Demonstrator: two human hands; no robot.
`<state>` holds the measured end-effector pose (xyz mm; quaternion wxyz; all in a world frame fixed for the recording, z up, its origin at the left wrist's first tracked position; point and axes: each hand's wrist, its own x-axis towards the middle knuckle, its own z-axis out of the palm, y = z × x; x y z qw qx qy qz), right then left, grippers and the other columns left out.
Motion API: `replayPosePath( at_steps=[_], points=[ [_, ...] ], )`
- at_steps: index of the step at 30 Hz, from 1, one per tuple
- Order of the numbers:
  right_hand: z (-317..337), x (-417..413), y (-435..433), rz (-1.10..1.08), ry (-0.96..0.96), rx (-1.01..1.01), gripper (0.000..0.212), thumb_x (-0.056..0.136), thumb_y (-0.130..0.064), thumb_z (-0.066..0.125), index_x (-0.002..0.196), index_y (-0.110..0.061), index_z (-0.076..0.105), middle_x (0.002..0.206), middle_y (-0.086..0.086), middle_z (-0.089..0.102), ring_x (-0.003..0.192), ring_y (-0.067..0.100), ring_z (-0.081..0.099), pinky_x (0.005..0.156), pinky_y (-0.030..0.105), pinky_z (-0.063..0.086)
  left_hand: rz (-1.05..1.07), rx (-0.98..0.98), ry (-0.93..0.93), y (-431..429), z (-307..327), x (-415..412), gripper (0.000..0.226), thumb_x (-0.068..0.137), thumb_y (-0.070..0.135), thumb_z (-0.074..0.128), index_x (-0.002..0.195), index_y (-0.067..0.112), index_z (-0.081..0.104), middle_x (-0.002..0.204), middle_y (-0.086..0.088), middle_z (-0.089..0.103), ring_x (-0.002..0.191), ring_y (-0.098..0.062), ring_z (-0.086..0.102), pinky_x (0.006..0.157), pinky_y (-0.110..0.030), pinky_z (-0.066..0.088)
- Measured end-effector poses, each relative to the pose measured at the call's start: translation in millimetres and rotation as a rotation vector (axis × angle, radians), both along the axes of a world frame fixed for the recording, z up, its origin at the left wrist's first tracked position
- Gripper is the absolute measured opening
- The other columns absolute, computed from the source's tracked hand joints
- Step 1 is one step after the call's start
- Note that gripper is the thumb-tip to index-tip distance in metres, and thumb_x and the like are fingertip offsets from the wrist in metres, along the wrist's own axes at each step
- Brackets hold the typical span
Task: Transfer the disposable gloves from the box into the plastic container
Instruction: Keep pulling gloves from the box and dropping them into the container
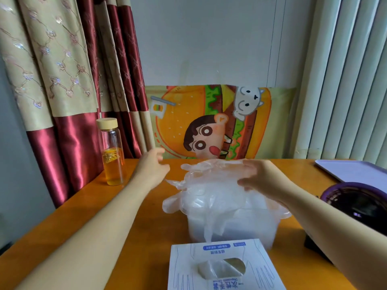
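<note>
A white glove box (188,266) lies at the near edge of the table, with a clear glove showing in its oval slot. Just beyond it stands a translucent plastic container (247,229), heaped with clear disposable gloves (211,185) that spill over its rim. My right hand (263,176) pinches the top of the heap between thumb and fingers. My left hand (152,166) hovers to the left of the heap, fingers relaxed and blurred, holding nothing.
A glass bottle (112,151) of orange drink with a wooden cap stands at the left of the orange table (129,216). A purple-rimmed dark bowl (360,204) and a white tray (354,170) are at the right. A cartoon burger cushion (188,122) leans on the wall.
</note>
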<state>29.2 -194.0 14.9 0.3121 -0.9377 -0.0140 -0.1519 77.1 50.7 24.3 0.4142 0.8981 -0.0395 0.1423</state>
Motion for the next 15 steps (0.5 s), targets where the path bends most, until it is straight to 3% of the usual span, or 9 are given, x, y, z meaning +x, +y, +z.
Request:
replayPosePath(
  at_steps=[2,3,5,8,10,12,15],
  points=[
    [-18.5,7.8,-2.6,-0.077,0.039,-0.026,0.069,0.078,-0.013,0.072,0.14,-0.009,0.042,0.113,0.008,0.067,0.084,0.015,0.066,0.077,0.027,0.051,-0.108,0.151,-0.303,-24.3,8.8,-3.9,0.042,0.091,0.011,0.06,0.13,0.023,0.053,0.13,0.003,0.053,0.096,-0.008,0.056,0.077,-0.017,0.045],
    [-25.4,10.4,-3.6,-0.112,0.048,-0.061,0.072,0.078,-0.016,0.073,0.141,-0.009,0.04,0.115,0.008,0.066,0.095,0.018,0.065,0.084,0.03,0.05,-0.247,0.241,-0.329,-39.9,10.9,-8.1,0.038,0.091,0.017,0.061,0.128,0.025,0.056,0.13,0.004,0.053,0.098,-0.007,0.056,0.082,-0.018,0.045],
    [-31.0,12.3,-4.6,-0.162,0.052,-0.131,0.07,0.078,-0.019,0.072,0.14,-0.008,0.04,0.116,0.008,0.065,0.107,0.022,0.059,0.089,0.032,0.047,-0.484,0.547,-0.134,-70.2,4.8,-13.2,0.046,0.091,0.034,0.06,0.136,0.027,0.05,0.14,0.005,0.047,0.117,-0.013,0.053,0.095,-0.027,0.043],
    [-28.1,4.1,-8.4,-0.13,0.157,-0.304,0.062,0.085,-0.033,0.068,0.137,-0.009,0.044,0.127,0.007,0.058,0.111,0.021,0.056,0.09,0.028,0.047,-0.565,0.916,0.239,-94.4,-13.8,-0.7,0.068,0.091,0.049,0.057,0.149,0.024,0.031,0.155,0.003,0.03,0.139,-0.02,0.034,0.11,-0.034,0.032],
    [-18.5,-8.6,-10.3,-0.101,0.237,-0.574,0.059,0.087,-0.046,0.061,0.136,-0.016,0.047,0.136,0.006,0.05,0.117,0.022,0.051,0.096,0.031,0.045,-0.581,0.965,0.326,-100.3,-21.3,11.3,0.072,0.09,0.048,0.059,0.151,0.026,0.027,0.157,0.004,0.027,0.14,-0.022,0.031,0.112,-0.036,0.031],
    [-3.2,-16.8,-12.2,-0.114,0.134,-0.781,0.053,0.089,-0.047,0.056,0.137,-0.025,0.047,0.145,0.006,0.039,0.128,0.025,0.039,0.102,0.035,0.037,-0.603,1.01,0.368,-105.4,-24.4,22.0,0.072,0.089,0.046,0.061,0.15,0.03,0.026,0.156,0.004,0.028,0.139,-0.023,0.033,0.111,-0.036,0.034],
    [10.9,-5.4,-5.8,0.041,-0.053,-0.638,0.036,0.09,-0.033,0.061,0.126,-0.029,0.058,0.133,-0.001,0.052,0.117,0.02,0.048,0.096,0.029,0.042,-0.638,1.053,0.439,-111.2,-27.1,30.6,0.075,0.087,0.045,0.064,0.15,0.033,0.025,0.154,0.001,0.032,0.132,-0.024,0.04,0.104,-0.036,0.041]
  ],
)
